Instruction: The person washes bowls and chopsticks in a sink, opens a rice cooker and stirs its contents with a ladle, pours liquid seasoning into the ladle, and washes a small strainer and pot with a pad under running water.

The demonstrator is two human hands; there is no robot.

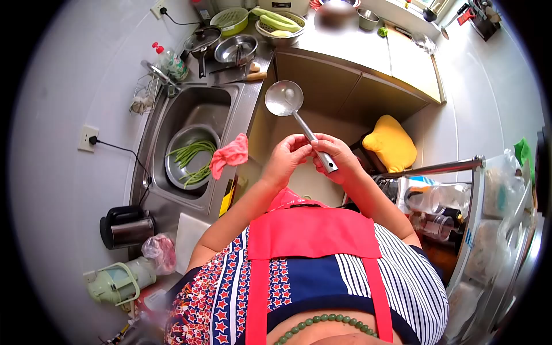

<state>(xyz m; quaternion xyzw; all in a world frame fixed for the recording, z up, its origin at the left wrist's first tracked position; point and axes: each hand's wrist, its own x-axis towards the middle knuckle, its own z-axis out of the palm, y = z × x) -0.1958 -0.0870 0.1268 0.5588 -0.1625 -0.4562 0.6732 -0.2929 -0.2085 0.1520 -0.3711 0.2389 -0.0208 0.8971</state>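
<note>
A metal ladle (284, 98) with a round, shallow bowl is held in front of my body, its bowl pointing away from me. My right hand (336, 156) is closed round the lower handle, thumb on top, and the handle's end with its hanging hole sticks out below. From the other side, my left hand (287, 158) has its fingers pinched together at the same handle, touching the right hand's fingers. Some fingertips are hidden behind the handle. Left of my hands, a pink cloth (229, 156) hangs at the sink's edge.
The steel sink (216, 109) holds a metal basin (174, 167) of green beans (192, 154). Pans (236, 49), a knife with a wooden handle (256, 76) and a basket of gourds (279, 23) stand beyond it. A yellow cushion (392, 144) and a metal rack (474, 218) are at right.
</note>
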